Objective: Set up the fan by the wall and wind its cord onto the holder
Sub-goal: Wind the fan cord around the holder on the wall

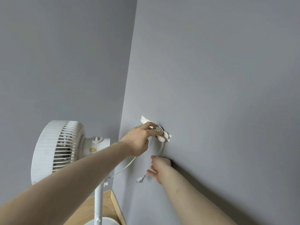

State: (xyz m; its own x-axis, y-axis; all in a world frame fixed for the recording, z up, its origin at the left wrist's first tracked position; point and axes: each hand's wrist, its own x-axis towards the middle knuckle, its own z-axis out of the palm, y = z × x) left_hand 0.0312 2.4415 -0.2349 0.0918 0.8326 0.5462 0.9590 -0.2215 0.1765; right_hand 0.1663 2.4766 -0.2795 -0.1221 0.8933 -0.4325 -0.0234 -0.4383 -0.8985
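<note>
A white pedestal fan (61,148) stands on the wooden floor in the corner, its head facing left. On the grey wall to its right is a small white cord holder (163,135) with a few turns of white cord on it. My left hand (139,140) reaches to the holder, its fingers curled on the wound cord there. A loop of white cord (160,150) hangs down from the holder to my right hand (159,168), which pinches it close to the wall. The cord's plug end (140,179) dangles just left of my right hand.
The room corner runs down between the two grey walls (219,70). A wooden skirting board (117,207) lines the floor below. The fan's round white base (103,221) sits at the bottom edge. A torn white tape scrap (144,119) sticks to the wall above the holder.
</note>
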